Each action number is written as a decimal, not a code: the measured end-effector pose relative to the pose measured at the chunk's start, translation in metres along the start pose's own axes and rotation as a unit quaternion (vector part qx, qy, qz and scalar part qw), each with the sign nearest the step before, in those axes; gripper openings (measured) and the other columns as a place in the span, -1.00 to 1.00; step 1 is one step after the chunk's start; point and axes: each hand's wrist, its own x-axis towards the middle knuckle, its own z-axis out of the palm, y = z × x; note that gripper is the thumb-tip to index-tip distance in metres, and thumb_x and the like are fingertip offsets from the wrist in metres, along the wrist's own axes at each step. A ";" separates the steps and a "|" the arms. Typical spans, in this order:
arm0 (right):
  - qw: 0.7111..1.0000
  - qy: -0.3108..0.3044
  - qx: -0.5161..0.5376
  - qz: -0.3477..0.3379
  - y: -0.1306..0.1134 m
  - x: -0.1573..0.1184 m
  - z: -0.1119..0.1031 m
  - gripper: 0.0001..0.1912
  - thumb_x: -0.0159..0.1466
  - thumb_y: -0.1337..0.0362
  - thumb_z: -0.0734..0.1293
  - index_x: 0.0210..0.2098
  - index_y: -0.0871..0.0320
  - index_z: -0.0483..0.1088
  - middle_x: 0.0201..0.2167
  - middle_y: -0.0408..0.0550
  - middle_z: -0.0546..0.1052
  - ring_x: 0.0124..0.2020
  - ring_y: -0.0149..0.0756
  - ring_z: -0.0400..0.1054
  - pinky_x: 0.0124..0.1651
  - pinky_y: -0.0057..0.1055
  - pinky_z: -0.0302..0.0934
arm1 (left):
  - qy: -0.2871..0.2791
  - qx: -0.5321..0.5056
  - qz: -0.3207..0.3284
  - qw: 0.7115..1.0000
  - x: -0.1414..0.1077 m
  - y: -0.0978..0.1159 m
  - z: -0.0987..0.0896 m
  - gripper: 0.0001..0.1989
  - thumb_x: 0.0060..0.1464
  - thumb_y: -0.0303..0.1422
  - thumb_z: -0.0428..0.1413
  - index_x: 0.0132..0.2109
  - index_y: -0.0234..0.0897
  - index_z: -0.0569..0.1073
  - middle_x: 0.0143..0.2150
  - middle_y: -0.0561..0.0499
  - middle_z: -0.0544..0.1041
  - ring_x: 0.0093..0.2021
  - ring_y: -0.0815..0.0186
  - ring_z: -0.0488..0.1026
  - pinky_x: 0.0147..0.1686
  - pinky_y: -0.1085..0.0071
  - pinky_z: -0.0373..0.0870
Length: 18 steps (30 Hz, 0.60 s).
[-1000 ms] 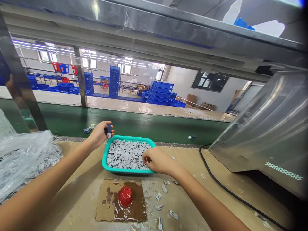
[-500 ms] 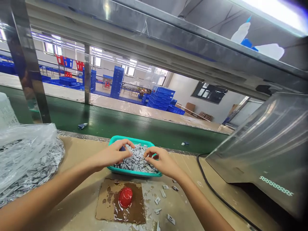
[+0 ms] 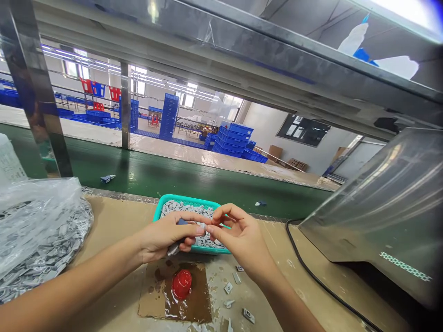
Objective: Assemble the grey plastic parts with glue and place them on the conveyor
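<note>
Over the front of a teal basket [image 3: 157, 213] full of small grey plastic pieces [image 3: 187, 208], both hands meet at the fingertips. My left hand [image 3: 173, 233] is closed round a dark blue-grey part [image 3: 180, 236], whose light grey end sticks out below the palm. A small light piece [image 3: 202, 227] sits between my left thumb and fingers. My right hand [image 3: 238, 230] pinches at that same spot, its fingertips hiding most of what they touch. Below the hands, a wet red lump [image 3: 182, 283] rests on a cardboard square [image 3: 152, 297].
A clear plastic bag [image 3: 44, 221] of grey pieces is at the left. Loose pieces [image 3: 248, 315] lie right of the cardboard. Behind runs a green conveyor [image 3: 166, 173] carrying two small parts. A black cable [image 3: 304, 272] and a metal guard [image 3: 380, 207] stand right.
My hands have come together, and my left hand has turned, showing the dark part. The right hand has risen slightly from the pieces. Both parts on the conveyor have shifted left.
</note>
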 end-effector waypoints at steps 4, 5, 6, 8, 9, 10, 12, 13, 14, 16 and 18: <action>1.000 0.001 0.018 0.000 -0.002 -0.002 -0.003 -0.78 -0.03 0.30 0.40 -0.49 0.16 0.24 -0.52 -0.21 0.31 -0.52 -0.46 0.30 -0.44 -0.48 0.27 | 0.048 0.054 0.052 0.996 -0.001 0.000 0.005 -0.80 -0.19 -0.36 0.20 -0.34 -0.33 0.43 -0.56 0.12 0.33 -0.60 0.57 0.14 -0.60 0.61 0.05; 1.000 -0.002 0.001 -0.015 -0.003 -0.003 -0.004 -0.81 -0.02 0.31 0.39 -0.48 0.16 0.27 -0.49 -0.19 0.33 -0.48 -0.44 0.31 -0.41 -0.47 0.29 | 0.066 0.083 0.067 0.992 -0.002 0.001 0.005 -0.81 -0.19 -0.35 0.20 -0.37 -0.33 0.43 -0.53 0.12 0.35 -0.57 0.56 0.17 -0.58 0.61 0.08; 0.999 -0.006 -0.030 -0.038 -0.004 -0.005 -0.005 -0.86 0.00 0.33 0.37 -0.48 0.16 0.30 -0.47 -0.16 0.35 -0.44 -0.41 0.32 -0.38 -0.46 0.30 | 0.081 0.117 0.088 0.986 -0.003 0.002 0.005 -0.82 -0.20 -0.35 0.21 -0.39 -0.32 0.43 -0.50 0.11 0.37 -0.54 0.54 0.21 -0.55 0.60 0.12; 0.988 -0.012 -0.118 -0.101 -0.006 -0.009 -0.005 -0.96 0.05 0.38 0.33 -0.49 0.16 0.36 -0.46 -0.12 0.40 -0.38 -0.38 0.33 -0.34 -0.45 0.31 | 0.094 0.183 0.134 0.969 -0.005 0.004 0.005 -0.85 -0.20 -0.34 0.22 -0.43 -0.31 0.45 -0.46 0.10 0.40 -0.46 0.51 0.26 -0.46 0.58 0.18; 0.976 -0.016 -0.167 -0.136 -0.007 -0.011 -0.006 -0.94 0.06 0.41 0.31 -0.50 0.15 0.39 -0.47 -0.11 0.42 -0.38 -0.38 0.34 -0.33 -0.45 0.30 | 0.095 0.209 0.152 0.962 -0.006 0.005 0.004 -0.85 -0.21 -0.34 0.22 -0.44 -0.31 0.46 -0.46 0.09 0.41 -0.43 0.49 0.28 -0.43 0.57 0.20; 0.962 -0.021 -0.211 -0.169 -0.008 -0.013 -0.006 -0.90 0.08 0.44 0.30 -0.50 0.14 0.41 -0.48 -0.11 0.45 -0.38 -0.38 0.34 -0.33 -0.45 0.30 | 0.095 0.227 0.162 0.956 -0.006 0.005 0.004 -0.85 -0.21 -0.34 0.22 -0.45 -0.31 0.46 -0.46 0.09 0.41 -0.42 0.47 0.29 -0.41 0.55 0.22; 0.934 -0.026 -0.279 -0.223 -0.009 -0.017 -0.007 -0.84 0.09 0.49 0.28 -0.48 0.13 0.43 -0.47 -0.13 0.49 -0.38 -0.40 0.36 -0.32 -0.46 0.28 | 0.098 0.253 0.171 0.947 -0.007 0.005 0.004 -0.85 -0.22 -0.33 0.23 -0.44 -0.30 0.47 -0.48 0.09 0.42 -0.41 0.44 0.31 -0.39 0.52 0.23; 0.922 -0.027 -0.303 -0.240 -0.010 -0.018 -0.007 -0.83 0.09 0.51 0.27 -0.46 0.13 0.44 -0.45 -0.13 0.50 -0.38 -0.41 0.36 -0.31 -0.46 0.27 | 0.098 0.262 0.172 0.945 -0.008 0.004 0.004 -0.84 -0.22 -0.32 0.23 -0.44 -0.30 0.47 -0.48 0.09 0.42 -0.41 0.43 0.31 -0.38 0.51 0.23; 0.912 -0.027 -0.321 -0.254 -0.010 -0.019 -0.007 -0.82 0.09 0.52 0.27 -0.45 0.14 0.44 -0.43 -0.13 0.50 -0.37 -0.42 0.36 -0.30 -0.47 0.27 | 0.098 0.269 0.170 0.943 -0.008 0.004 0.005 -0.84 -0.23 -0.33 0.23 -0.44 -0.30 0.46 -0.48 0.09 0.42 -0.41 0.43 0.31 -0.37 0.51 0.24; 0.897 -0.022 -0.348 -0.272 -0.008 -0.021 -0.008 -0.82 0.10 0.52 0.25 -0.43 0.15 0.43 -0.41 -0.12 0.50 -0.37 -0.43 0.36 -0.29 -0.48 0.26 | 0.093 0.276 0.155 0.944 -0.008 0.002 0.005 -0.83 -0.24 -0.33 0.23 -0.43 -0.30 0.45 -0.47 0.10 0.42 -0.40 0.43 0.32 -0.35 0.51 0.24; 0.886 -0.015 -0.365 -0.285 -0.004 -0.023 -0.010 -0.83 0.11 0.51 0.25 -0.44 0.16 0.42 -0.43 -0.12 0.50 -0.36 -0.41 0.35 -0.26 -0.44 0.25 | 0.069 0.284 0.118 0.949 -0.007 0.001 0.004 -0.83 -0.21 -0.35 0.20 -0.38 -0.29 0.44 -0.42 0.08 0.43 -0.34 0.41 0.34 -0.31 0.51 0.24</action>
